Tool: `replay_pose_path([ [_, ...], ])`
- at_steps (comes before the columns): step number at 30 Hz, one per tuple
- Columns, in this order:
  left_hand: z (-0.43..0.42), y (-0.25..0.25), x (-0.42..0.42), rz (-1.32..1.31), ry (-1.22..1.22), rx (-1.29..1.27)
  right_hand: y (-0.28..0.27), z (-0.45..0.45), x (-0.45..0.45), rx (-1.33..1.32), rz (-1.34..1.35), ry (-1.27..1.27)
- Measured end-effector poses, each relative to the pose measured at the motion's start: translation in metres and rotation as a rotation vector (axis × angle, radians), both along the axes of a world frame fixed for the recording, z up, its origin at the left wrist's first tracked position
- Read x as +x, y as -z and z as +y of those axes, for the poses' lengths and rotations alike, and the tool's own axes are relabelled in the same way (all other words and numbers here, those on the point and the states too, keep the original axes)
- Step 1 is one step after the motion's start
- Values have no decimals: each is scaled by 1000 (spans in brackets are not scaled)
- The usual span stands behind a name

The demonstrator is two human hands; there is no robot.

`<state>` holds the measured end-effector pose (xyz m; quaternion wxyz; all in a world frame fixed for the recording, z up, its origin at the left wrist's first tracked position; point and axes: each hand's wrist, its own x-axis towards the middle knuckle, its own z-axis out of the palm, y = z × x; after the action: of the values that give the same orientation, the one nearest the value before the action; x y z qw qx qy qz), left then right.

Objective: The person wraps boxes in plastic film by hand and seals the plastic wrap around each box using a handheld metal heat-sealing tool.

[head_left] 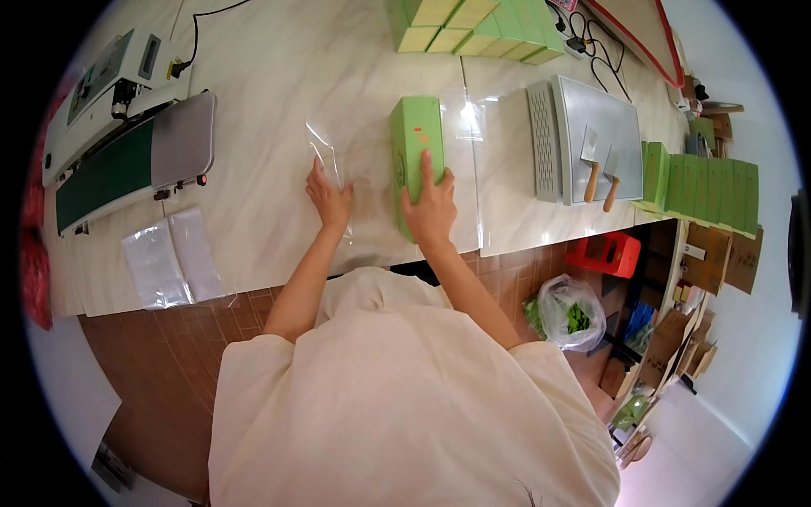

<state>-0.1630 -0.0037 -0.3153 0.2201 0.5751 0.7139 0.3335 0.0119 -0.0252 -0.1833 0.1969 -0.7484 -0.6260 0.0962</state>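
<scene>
A long green box with small red marks lies on the table in front of me. My right hand grips it across its near part, thumb on the left side, index finger stretched along the top. To the left, my left hand rests at a clear plastic film, its fingers apart and touching the film's edge. How far the film reaches is hard to make out against the pale table. Another piece of clear film shines just right of the box.
A machine with a green conveyor belt stands at left, near flat clear bags. On the right, a metal hot plate carries two wooden-handled scrapers. Green boxes line the right edge; more boxes stand at the back.
</scene>
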Motion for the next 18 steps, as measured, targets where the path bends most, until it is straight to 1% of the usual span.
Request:
replay_pose_path([
  [2,0,-2,0,27,-12,8,6,-2,-4,-80,-45,15],
  [6,1,-7,1,66,-47,-24,8,-2,-6,-26,-71,-14],
  [8,5,-9,0,26,-74,-146,7,-1,-5,-55,-46,-11],
  [9,5,-11,0,26,-75,-143,7,-1,-6,-53,-47,-11],
  [11,6,-15,-2,-67,-71,-253,8,-2,-6,-58,-107,-13],
  [12,7,-16,-3,-66,-72,-252,9,-2,-5,-57,-106,-14],
  [14,11,-17,-9,-411,-73,-296,11,-3,-3,227,-114,-110],
  [15,14,-23,-12,-406,-74,-297,14,-7,-5,226,-108,-109],
  [17,15,-36,-21,-562,-107,-511,17,-26,-14,246,69,-365],
  [18,13,-33,-22,-556,-107,-515,20,-36,-20,243,74,-362],
])
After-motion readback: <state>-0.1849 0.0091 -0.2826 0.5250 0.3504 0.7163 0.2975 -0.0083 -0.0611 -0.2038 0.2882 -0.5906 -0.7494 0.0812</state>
